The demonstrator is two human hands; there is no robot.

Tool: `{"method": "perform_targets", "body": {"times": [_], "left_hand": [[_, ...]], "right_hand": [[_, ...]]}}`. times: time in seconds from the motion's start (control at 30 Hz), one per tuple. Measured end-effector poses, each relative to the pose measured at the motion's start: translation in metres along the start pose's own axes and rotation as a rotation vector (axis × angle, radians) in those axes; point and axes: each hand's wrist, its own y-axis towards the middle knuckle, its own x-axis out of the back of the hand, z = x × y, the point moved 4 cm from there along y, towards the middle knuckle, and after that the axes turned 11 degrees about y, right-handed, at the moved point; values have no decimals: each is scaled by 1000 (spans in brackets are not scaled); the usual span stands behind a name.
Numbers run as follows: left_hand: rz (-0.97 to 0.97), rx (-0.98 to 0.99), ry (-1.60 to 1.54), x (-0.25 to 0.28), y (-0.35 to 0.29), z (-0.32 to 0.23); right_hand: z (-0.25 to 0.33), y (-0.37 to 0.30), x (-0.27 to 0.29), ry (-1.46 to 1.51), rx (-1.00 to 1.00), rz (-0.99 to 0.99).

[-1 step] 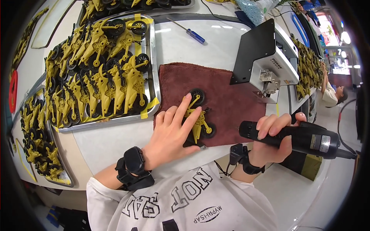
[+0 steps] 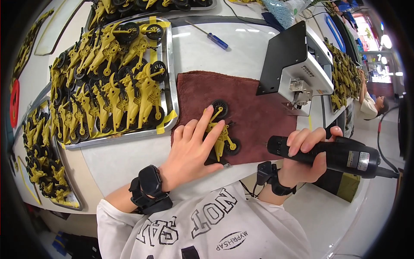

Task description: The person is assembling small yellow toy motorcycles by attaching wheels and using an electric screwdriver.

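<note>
A yellow toy motorcycle [image 2: 221, 137] with black wheels lies on its side on a dark red cloth [image 2: 254, 103]. My left hand [image 2: 192, 144] rests on it with fingers spread, the index fingertip by the upper wheel and another finger across the yellow body. Part of the toy is hidden under that hand. To the right, my right hand [image 2: 308, 146] is wrapped round a black corded electric screwdriver [image 2: 345, 156]. Its ridged front end points left toward the toy, apart from it. A short thin bit seems to stick out of the tip.
A metal tray [image 2: 173, 77] full of yellow toy motorcycles stands left, with more trays beyond. A screwdriver with a blue handle [image 2: 217, 41] lies behind the cloth. A black and white screw-feeding machine [image 2: 297, 71] stands at the right. A person [image 2: 373, 105] sits far right.
</note>
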Motion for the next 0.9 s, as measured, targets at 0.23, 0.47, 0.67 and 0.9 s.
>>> {"method": "perform_targets", "body": {"times": [0.23,0.47,0.67,0.9], "left_hand": [[4,-44,163,2,-1,-2],[-40,-54,171,-4,-2,-1],[-64,-50,156,0,-5,3],[-47,-74,164,1,-3,1]], "right_hand": [[36,46,12,-249,352,-168],[13,90,14,-425,405,-278],[10,81,8,-341,191,-243],[-21,26,-52,91,33,79]]}}
